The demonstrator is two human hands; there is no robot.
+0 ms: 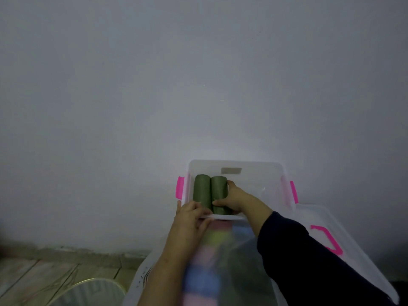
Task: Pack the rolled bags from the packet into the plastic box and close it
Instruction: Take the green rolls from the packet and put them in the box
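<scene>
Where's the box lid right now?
In the head view, the clear lid with pink markings lies at lower right, just behind the plastic box and partly under the right sleeve.
</scene>
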